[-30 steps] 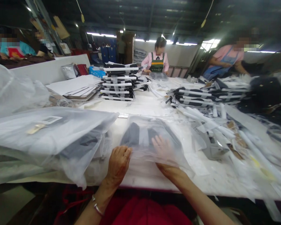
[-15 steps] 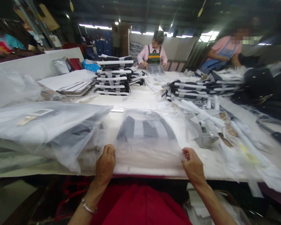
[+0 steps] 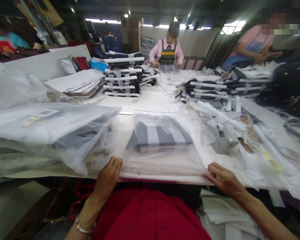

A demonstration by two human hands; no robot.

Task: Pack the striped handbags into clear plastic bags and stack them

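A clear plastic bag (image 3: 162,163) lies in front of me on the white table (image 3: 152,101), its near edge stretched between my hands. Inside it, toward the far end, is a folded dark item (image 3: 140,133) with pale bands; its kind is unclear through the film. My left hand (image 3: 110,171) is closed on the bag's near left corner. At the near right corner, my right hand (image 3: 221,176) pinches the edge of the bag.
Filled plastic bags (image 3: 40,123) are piled at the left. Strapped stacks of black items with white tubes (image 3: 122,78) stand farther back. Loose white tubes and wrapping (image 3: 222,116) cover the right side. A co-worker (image 3: 168,50) stands across the table.
My right hand has moved right and slightly nearer, spreading the bag's near edge wider. My left hand stays near the left corner. The item inside the bag shows more clearly.
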